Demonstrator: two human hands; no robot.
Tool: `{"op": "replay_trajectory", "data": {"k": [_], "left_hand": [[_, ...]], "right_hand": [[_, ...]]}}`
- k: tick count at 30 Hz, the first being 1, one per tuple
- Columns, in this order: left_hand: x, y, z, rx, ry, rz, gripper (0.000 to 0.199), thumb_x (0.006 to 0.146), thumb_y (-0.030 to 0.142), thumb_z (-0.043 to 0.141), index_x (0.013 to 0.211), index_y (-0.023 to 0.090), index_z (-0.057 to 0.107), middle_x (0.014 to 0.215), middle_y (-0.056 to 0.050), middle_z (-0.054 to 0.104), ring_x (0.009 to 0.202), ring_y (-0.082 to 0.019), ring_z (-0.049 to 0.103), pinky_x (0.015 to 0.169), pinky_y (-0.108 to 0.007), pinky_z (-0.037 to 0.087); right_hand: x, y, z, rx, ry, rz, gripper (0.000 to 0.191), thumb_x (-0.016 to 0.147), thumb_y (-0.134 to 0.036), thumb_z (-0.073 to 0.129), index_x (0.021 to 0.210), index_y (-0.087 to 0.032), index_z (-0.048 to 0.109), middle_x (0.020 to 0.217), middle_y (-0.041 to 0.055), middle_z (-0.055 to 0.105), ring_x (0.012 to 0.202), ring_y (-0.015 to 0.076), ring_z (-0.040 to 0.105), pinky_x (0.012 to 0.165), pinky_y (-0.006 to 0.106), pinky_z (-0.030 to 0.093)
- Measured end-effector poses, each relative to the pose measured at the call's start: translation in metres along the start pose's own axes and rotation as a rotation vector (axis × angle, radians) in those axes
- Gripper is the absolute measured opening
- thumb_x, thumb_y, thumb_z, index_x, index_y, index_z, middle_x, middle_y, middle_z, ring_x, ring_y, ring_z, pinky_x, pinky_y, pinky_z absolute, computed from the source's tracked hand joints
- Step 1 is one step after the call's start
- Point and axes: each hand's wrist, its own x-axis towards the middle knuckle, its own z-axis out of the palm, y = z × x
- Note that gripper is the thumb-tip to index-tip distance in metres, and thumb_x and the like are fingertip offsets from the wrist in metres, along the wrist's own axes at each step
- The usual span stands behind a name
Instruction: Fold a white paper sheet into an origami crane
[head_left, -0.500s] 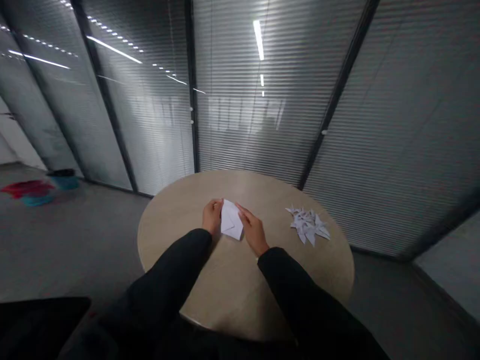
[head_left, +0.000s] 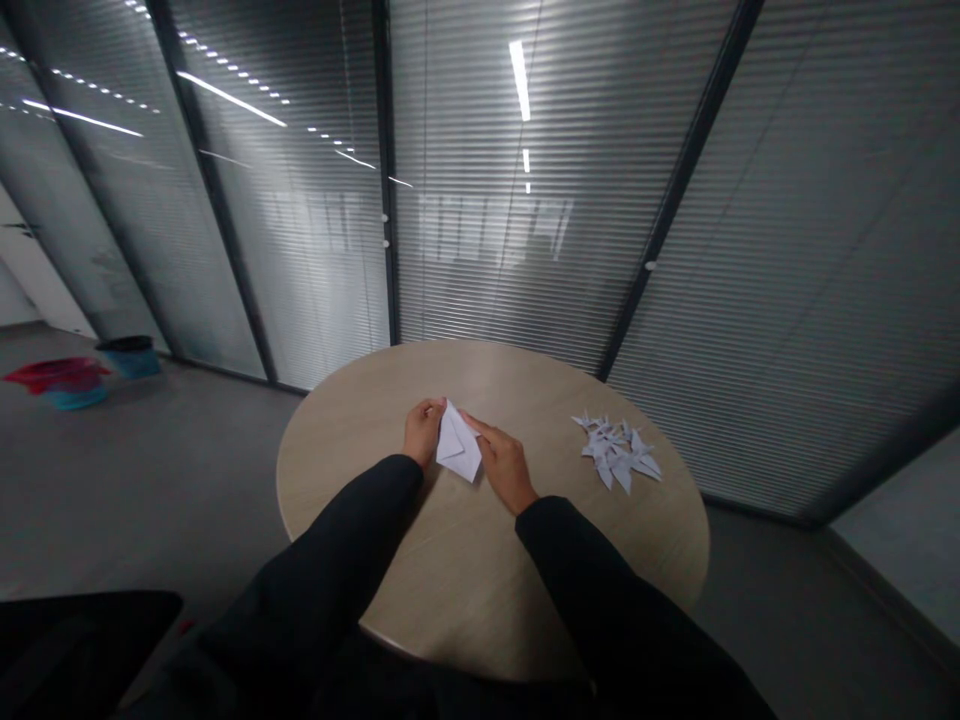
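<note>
A folded sheet of white paper (head_left: 459, 448) is between my hands over the middle of the round table, its folded layers showing on top and its upper end narrowed to a point. My left hand (head_left: 424, 430) pinches the paper at its upper left edge, with thumb and fingers closed on it. From the right, my right hand (head_left: 504, 465) grips the upper right edge, fingers pressed along the fold. Several folded white paper pieces with pointed ends (head_left: 616, 450) lie in a loose pile to the right, apart from my hands.
The round wooden table (head_left: 480, 580) stands close to a glass partition with blinds (head_left: 510, 270). On the floor at the left are a bin with a red liner (head_left: 64, 378) and a blue bin with a black liner (head_left: 131, 357). A dark object (head_left: 82, 640) occupies the lower left.
My right fingers have moved left and inward across the paper's upper right edge. That edge now slants in, and the top comes to a sharper point. My left hand stays nearly in place.
</note>
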Motion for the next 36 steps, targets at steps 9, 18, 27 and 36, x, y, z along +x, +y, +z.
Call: {"op": "replay_trajectory", "data": {"k": [9, 18, 27, 36], "left_hand": [[-0.004, 0.003, 0.003, -0.201, -0.06, -0.102, 0.047, 0.062, 0.053, 0.073, 0.076, 0.011, 0.057, 0.07, -0.008, 0.062, 0.06, -0.014, 0.058, 0.058, -0.026, 0.046], [-0.014, 0.022, 0.011, -0.254, -0.095, -0.129, 0.043, 0.06, 0.043, 0.078, 0.073, 0.01, 0.055, 0.076, -0.013, 0.065, 0.064, -0.017, 0.062, 0.062, -0.029, 0.05], [-0.008, 0.013, 0.007, -0.174, -0.121, -0.116, 0.04, 0.061, 0.042, 0.078, 0.073, 0.008, 0.062, 0.079, -0.015, 0.066, 0.064, -0.016, 0.061, 0.062, -0.028, 0.048], [-0.007, 0.016, 0.004, -0.066, -0.048, -0.065, 0.038, 0.061, 0.044, 0.076, 0.071, 0.009, 0.064, 0.072, -0.011, 0.065, 0.057, -0.013, 0.056, 0.054, -0.024, 0.042]], "right_hand": [[-0.001, 0.004, 0.002, -0.258, -0.036, -0.151, 0.045, 0.091, -0.011, 0.036, 0.132, -0.018, 0.053, 0.099, 0.0097, 0.065, 0.092, 0.0191, 0.058, 0.09, 0.034, 0.044], [-0.003, 0.002, 0.001, -0.451, -0.092, -0.172, 0.042, 0.091, -0.009, 0.041, 0.129, -0.019, 0.056, 0.096, 0.0083, 0.065, 0.085, 0.0199, 0.056, 0.08, 0.033, 0.042], [-0.002, -0.001, 0.0, -0.437, -0.128, -0.136, 0.045, 0.09, -0.009, 0.038, 0.131, -0.018, 0.054, 0.097, 0.0091, 0.064, 0.088, 0.0197, 0.055, 0.083, 0.033, 0.041], [0.001, 0.006, 0.005, 0.038, 0.008, 0.002, 0.058, 0.079, -0.005, 0.033, 0.132, -0.018, 0.051, 0.121, 0.0088, 0.057, 0.111, 0.0175, 0.052, 0.101, 0.035, 0.038]]}}
